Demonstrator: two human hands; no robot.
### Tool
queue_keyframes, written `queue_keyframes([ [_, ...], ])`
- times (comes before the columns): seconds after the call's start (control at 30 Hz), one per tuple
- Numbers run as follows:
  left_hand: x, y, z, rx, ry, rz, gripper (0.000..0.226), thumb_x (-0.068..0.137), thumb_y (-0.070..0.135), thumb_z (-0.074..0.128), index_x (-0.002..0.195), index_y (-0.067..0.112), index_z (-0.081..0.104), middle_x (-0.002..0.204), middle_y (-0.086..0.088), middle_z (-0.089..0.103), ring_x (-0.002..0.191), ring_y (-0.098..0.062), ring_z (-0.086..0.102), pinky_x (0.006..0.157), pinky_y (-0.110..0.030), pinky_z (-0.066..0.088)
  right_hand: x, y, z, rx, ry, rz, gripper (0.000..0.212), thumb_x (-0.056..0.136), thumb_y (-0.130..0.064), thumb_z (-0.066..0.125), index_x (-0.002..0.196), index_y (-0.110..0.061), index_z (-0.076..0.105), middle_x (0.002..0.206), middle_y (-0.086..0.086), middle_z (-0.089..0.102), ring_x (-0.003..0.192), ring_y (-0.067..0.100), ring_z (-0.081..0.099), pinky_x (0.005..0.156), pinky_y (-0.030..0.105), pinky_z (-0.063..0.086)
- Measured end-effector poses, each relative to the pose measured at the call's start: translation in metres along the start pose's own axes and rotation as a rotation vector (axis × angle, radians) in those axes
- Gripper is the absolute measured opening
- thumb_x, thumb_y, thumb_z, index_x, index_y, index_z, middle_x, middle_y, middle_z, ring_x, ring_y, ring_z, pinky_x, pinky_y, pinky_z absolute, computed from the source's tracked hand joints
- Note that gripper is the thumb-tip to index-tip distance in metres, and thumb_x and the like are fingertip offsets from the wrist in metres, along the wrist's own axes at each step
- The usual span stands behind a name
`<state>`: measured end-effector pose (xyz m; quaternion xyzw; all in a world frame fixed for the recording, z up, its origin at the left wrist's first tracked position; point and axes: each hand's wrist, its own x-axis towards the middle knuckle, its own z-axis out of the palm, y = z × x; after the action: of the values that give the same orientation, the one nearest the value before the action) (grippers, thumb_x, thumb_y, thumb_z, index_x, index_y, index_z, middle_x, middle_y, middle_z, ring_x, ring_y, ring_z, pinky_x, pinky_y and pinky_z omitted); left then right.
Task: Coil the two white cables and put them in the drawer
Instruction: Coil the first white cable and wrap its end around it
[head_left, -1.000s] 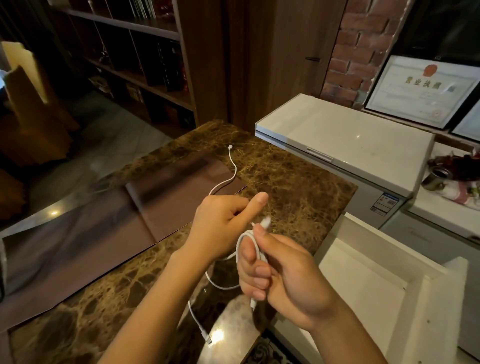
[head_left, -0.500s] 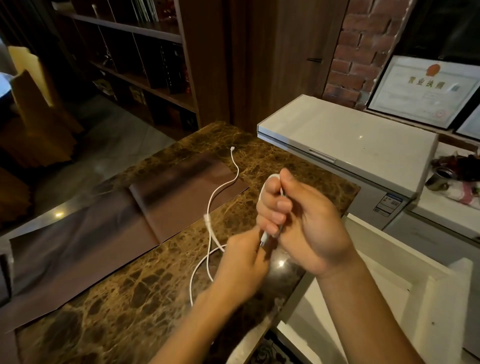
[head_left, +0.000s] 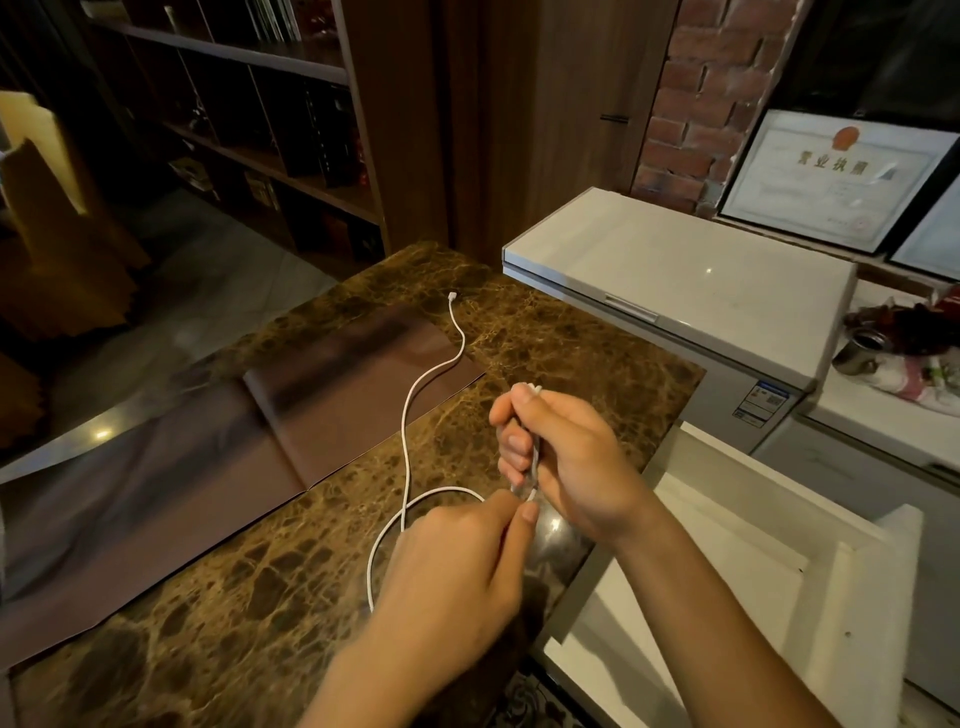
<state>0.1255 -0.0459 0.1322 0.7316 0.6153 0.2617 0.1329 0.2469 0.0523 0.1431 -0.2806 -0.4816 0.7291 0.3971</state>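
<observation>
Above the brown marbled stone countertop (head_left: 571, 343), I am curling my right hand (head_left: 571, 457), fist upright, around gathered loops of the thin white cable (head_left: 404, 421) while my left hand (head_left: 457, 566) is pinching the strand just below, its loose length trailing across the counter beside the open white drawer (head_left: 862, 613).

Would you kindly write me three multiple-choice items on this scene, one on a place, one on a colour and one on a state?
1. Where does the free plug of the cable lie? A. floor B. marble counter C. shelf
2. What colour is the cable? A. black B. white C. red
3. How is the drawer? A. open B. shut C. locked
Answers: B, the plug rests on marble past the brown mat; B, it reads white throughout; A, its white inside shows beside the right hand.
</observation>
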Motion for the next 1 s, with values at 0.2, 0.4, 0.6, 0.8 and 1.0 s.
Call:
queue_keyframes([
  [0.2, 0.003, 0.005, -0.021, 0.084, -0.018, 0.036, 0.038, 0.1, 0.053, 0.032, 0.069, 0.034, 0.044, 0.053, 0.009, 0.047, 0.049, -0.007, 0.047, 0.05, -0.023, 0.039, -0.005, 0.018, 0.001, -0.053, 0.017, 0.033, 0.033, 0.104, -0.031, 0.046, 0.084, -0.012, 0.065, 0.064, -0.002, 0.05, 0.058, 0.009, 0.045, 0.057, 0.025, 0.039],
  [0.4, 0.024, -0.003, -0.043, 0.137, 0.038, 0.073, 0.056, 0.101, 0.058, 0.034, 0.059, 0.029, 0.058, 0.044, 0.008, 0.047, 0.044, -0.007, 0.05, 0.045, -0.022, 0.043, -0.019, 0.032, 0.009, -0.243, -0.004, 0.128, 0.031, 0.106, -0.025, 0.043, 0.085, -0.02, 0.065, 0.07, -0.01, 0.07, 0.072, 0.002, 0.067, 0.07, 0.021, 0.049],
  [0.6, 0.054, -0.02, -0.04, 0.113, 0.065, 0.051, 0.067, 0.097, 0.065, 0.037, 0.05, 0.019, 0.052, 0.043, -0.001, 0.05, 0.044, -0.013, 0.05, 0.048, -0.033, 0.048, -0.027, 0.064, 0.019, -0.224, 0.04, 0.178, 0.024, 0.089, -0.028, 0.039, 0.088, -0.007, 0.05, 0.062, 0.003, 0.055, 0.062, 0.022, 0.049, 0.062, 0.041, 0.04],
  [0.8, 0.068, -0.034, -0.032, -0.1, 0.041, 0.089, 0.066, 0.098, 0.054, 0.05, 0.049, 0.011, 0.056, 0.044, -0.008, 0.05, 0.045, -0.022, 0.049, 0.05, -0.036, 0.044, -0.029, 0.065, 0.031, 0.125, 0.02, 0.155, 0.032, 0.097, -0.033, 0.041, 0.082, -0.009, 0.057, 0.059, 0.001, 0.046, 0.052, 0.013, 0.038, 0.052, 0.029, 0.035],
  [1.0, 0.075, -0.047, -0.024, -0.346, -0.011, 0.044, 0.064, 0.098, 0.044, 0.058, 0.044, 0.014, 0.039, 0.042, 0.005, 0.029, 0.042, -0.009, 0.027, 0.048, -0.022, 0.029, -0.034, 0.059, 0.035, 0.09, -0.009, 0.173, 0.054, 0.099, -0.052, 0.042, 0.073, -0.012, 0.066, 0.053, -0.002, 0.042, 0.049, 0.012, 0.037, 0.053, 0.029, 0.033],
])
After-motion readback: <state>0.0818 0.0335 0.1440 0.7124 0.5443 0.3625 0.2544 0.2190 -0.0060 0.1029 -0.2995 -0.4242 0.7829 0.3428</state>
